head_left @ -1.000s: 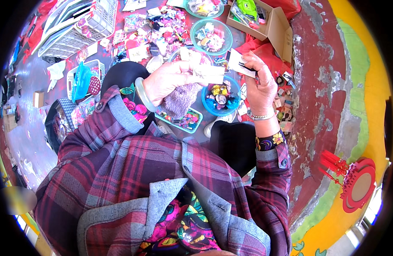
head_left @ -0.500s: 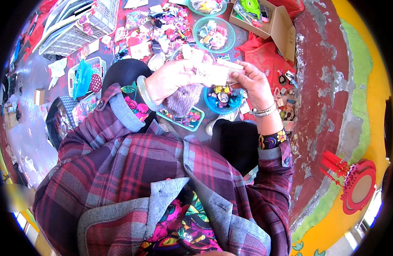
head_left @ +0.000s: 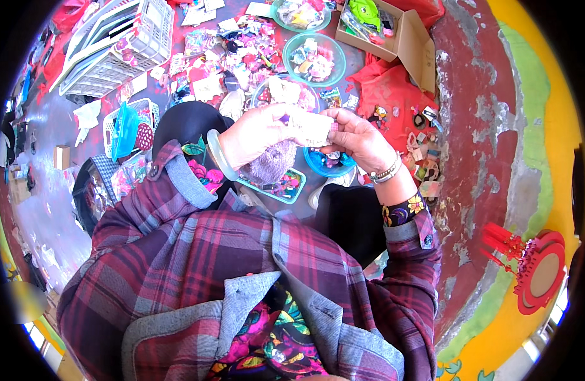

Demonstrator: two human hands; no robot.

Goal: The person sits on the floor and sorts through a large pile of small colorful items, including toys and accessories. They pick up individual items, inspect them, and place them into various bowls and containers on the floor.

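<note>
My left hand [head_left: 257, 134] is closed on a small white card [head_left: 310, 129], held up in front of me. Against the card's right edge, my right hand [head_left: 363, 145] pinches a small pink checked piece [head_left: 334, 127], mostly hidden by card and fingers. Just below my left hand is a fuzzy mauve bundle [head_left: 271, 164], partly covered by that hand. Under it sits a turquoise tray [head_left: 290, 199] of small colourful items. A blue bowl [head_left: 313, 166] of small items lies below the hands, partly hidden by the right one.
Beyond my hands, clear green bowls [head_left: 341, 71] hold small wrapped items, beside a spread pile of accessories [head_left: 251, 51]. An open cardboard box [head_left: 416, 54] and red cloth [head_left: 394, 95] are at far right. A white crate [head_left: 115, 70] and white basket [head_left: 154, 109] stand left.
The pink checked piece, earlier stretching right from the card between my right fingers, now shows only at the card's edge. My right hand has moved slightly left and down.
</note>
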